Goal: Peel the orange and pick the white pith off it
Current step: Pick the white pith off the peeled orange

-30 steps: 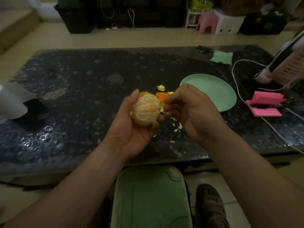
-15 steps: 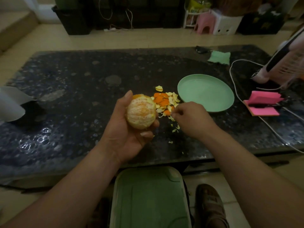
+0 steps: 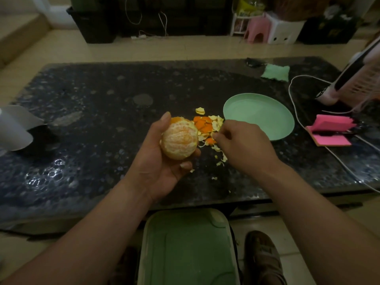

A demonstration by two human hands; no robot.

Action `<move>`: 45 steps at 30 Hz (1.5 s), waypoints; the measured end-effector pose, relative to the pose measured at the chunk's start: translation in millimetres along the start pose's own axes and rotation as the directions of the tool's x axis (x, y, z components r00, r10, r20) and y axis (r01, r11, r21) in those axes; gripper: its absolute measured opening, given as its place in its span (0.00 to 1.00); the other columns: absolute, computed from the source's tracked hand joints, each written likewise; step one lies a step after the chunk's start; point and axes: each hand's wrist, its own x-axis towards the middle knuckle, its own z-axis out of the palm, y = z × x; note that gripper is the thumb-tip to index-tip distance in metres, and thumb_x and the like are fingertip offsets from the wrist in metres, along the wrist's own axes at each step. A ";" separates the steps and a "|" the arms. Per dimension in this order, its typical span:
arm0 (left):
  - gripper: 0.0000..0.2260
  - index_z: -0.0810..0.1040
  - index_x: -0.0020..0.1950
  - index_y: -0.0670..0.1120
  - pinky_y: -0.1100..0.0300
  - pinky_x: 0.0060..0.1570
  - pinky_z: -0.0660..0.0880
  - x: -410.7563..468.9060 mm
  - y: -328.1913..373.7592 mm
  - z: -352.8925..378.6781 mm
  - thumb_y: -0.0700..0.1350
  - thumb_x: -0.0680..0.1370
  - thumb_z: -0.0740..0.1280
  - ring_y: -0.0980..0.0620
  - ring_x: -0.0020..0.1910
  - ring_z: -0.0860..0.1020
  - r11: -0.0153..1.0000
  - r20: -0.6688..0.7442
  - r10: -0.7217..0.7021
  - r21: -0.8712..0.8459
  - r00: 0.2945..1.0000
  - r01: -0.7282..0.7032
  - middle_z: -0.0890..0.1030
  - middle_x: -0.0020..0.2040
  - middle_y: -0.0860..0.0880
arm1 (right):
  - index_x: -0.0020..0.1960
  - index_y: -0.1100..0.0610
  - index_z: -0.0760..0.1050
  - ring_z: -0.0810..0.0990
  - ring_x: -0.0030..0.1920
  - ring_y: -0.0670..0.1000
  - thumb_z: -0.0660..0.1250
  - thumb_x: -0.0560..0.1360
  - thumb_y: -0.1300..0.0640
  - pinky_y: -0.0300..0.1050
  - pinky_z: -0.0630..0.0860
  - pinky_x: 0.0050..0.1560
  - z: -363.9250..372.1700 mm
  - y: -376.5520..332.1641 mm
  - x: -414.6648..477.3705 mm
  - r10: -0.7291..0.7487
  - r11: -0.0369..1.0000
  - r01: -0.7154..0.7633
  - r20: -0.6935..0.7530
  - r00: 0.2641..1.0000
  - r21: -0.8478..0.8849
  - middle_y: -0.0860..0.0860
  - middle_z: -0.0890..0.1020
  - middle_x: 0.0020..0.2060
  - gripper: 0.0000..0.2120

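Observation:
My left hand [image 3: 158,161] grips a mostly peeled orange [image 3: 179,138] above the dark table, thumb over its top; pale pith still streaks the fruit and a patch of orange rind shows at its upper back. My right hand [image 3: 244,145] hovers just right of the orange, knuckles up and fingers curled, with its fingertips drawn together over the pile of peel and pith scraps [image 3: 207,126]. I cannot see whether a scrap sits between those fingertips.
A green plate [image 3: 273,128] lies right of the pile. Pink sticky notes [image 3: 331,130], a white cable [image 3: 296,116] and a pink appliance [image 3: 349,83] crowd the right side. A grey object [image 3: 14,128] sits at the left edge. A green stool [image 3: 187,247] stands below the table's front edge.
My right hand left the orange and moved right and down to the scrap pile. My left hand tilted the orange slightly and kept hold of it.

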 end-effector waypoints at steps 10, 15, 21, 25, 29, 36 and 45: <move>0.24 0.82 0.61 0.47 0.64 0.26 0.72 -4.0 6.0 2.0 0.64 0.76 0.70 0.48 0.48 0.81 0.998 0.008 0.014 0.056 1.000 -0.015 0.84 0.56 0.44 | 0.51 0.51 0.82 0.82 0.41 0.43 0.74 0.80 0.51 0.34 0.77 0.40 -29.2 -45.2 -28.0 -0.215 0.834 0.205 -0.041 0.976 0.512 0.44 0.84 0.40 0.04; 0.23 0.81 0.62 0.46 0.62 0.26 0.72 -6.2 6.1 2.8 0.63 0.78 0.69 0.49 0.42 0.81 0.995 0.000 0.031 0.092 1.000 -0.031 0.84 0.51 0.45 | 0.49 0.51 0.82 0.81 0.38 0.43 0.74 0.80 0.53 0.33 0.75 0.38 -27.2 -43.7 -26.4 -0.224 0.839 0.227 -0.067 0.972 0.495 0.44 0.83 0.37 0.03; 0.20 0.83 0.59 0.48 0.62 0.28 0.71 -4.6 4.6 3.0 0.62 0.80 0.67 0.48 0.44 0.79 0.996 0.027 0.050 0.075 0.998 -0.052 0.83 0.53 0.44 | 0.48 0.53 0.82 0.82 0.39 0.45 0.73 0.80 0.56 0.33 0.76 0.38 -23.6 -41.9 -26.0 -0.216 0.849 0.245 -0.115 0.970 0.468 0.44 0.83 0.37 0.02; 0.24 0.80 0.64 0.45 0.61 0.27 0.72 -3.8 7.2 3.4 0.64 0.79 0.68 0.47 0.43 0.79 0.997 0.063 0.061 0.042 0.996 -0.064 0.81 0.54 0.41 | 0.49 0.55 0.82 0.80 0.37 0.45 0.72 0.81 0.58 0.33 0.74 0.37 -19.6 -36.8 -24.6 -0.181 0.859 0.230 -0.149 0.972 0.457 0.43 0.82 0.36 0.02; 0.23 0.82 0.60 0.46 0.62 0.27 0.71 -5.2 8.9 6.1 0.63 0.79 0.67 0.48 0.41 0.80 0.996 0.044 0.059 0.065 0.997 -0.062 0.83 0.53 0.42 | 0.54 0.53 0.82 0.82 0.41 0.47 0.71 0.81 0.58 0.38 0.78 0.38 -23.1 -36.3 -24.9 -0.217 0.848 0.272 -0.170 0.961 0.455 0.44 0.83 0.41 0.03; 0.20 0.83 0.56 0.47 0.62 0.27 0.72 -4.0 8.2 6.2 0.62 0.79 0.67 0.50 0.41 0.80 0.991 -0.005 0.078 0.110 0.997 -0.077 0.84 0.49 0.45 | 0.54 0.53 0.84 0.83 0.43 0.45 0.74 0.79 0.57 0.48 0.81 0.44 -22.2 -36.0 -26.7 -0.340 0.870 0.380 -0.176 0.924 0.315 0.44 0.85 0.43 0.04; 0.28 0.79 0.66 0.45 0.60 0.28 0.73 0.4 5.2 6.8 0.63 0.74 0.74 0.52 0.39 0.81 0.940 -0.115 0.147 0.325 0.982 -0.103 0.84 0.49 0.45 | 0.46 0.54 0.81 0.76 0.35 0.48 0.72 0.78 0.55 0.49 0.76 0.35 -17.9 -37.1 -27.2 -0.439 0.892 0.452 -0.197 0.877 0.023 0.46 0.81 0.37 0.04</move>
